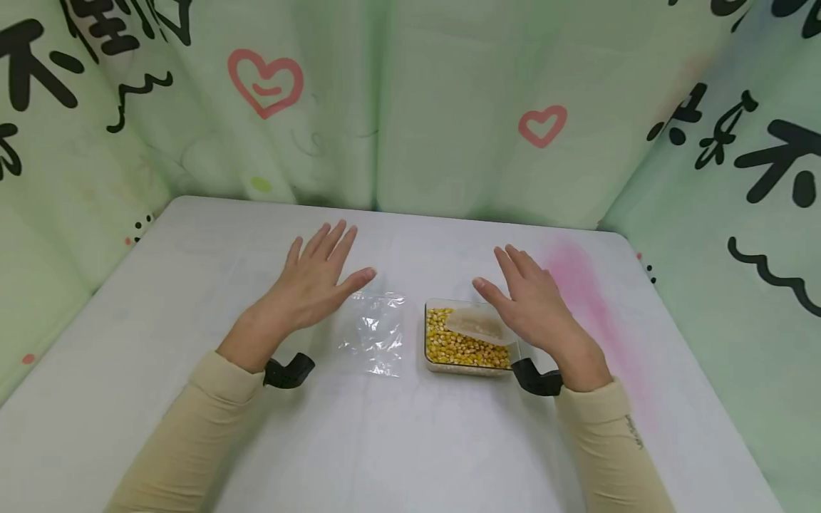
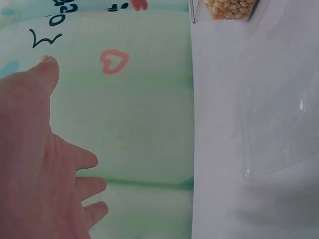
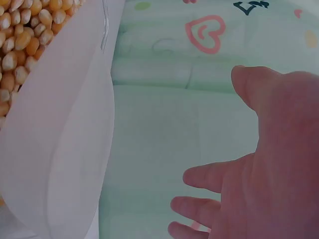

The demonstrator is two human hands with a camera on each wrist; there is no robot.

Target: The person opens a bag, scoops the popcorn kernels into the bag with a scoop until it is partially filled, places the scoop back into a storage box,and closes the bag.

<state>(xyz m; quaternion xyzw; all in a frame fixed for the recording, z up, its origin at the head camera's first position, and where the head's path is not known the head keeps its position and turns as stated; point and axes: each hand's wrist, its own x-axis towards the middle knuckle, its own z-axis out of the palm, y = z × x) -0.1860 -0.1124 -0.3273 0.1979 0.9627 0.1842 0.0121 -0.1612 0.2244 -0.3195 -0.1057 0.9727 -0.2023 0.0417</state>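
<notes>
My left hand hovers over the table with its fingers straight and holds nothing. Just to its right lies a clear plastic bag, flat on the white cloth. To the right of the bag stands a clear rectangular container full of yellow corn kernels. A translucent whitish scoop-like piece rests on top of the kernels. Fingers extended and thumb apart, my right hand is held above the container's right side, overlapping it in the head view, with nothing in its grasp.
A white table with a pink stain at the right carries these things. Green curtains with hearts and black lettering close in the back and both sides. A black wrist mount sits on each forearm.
</notes>
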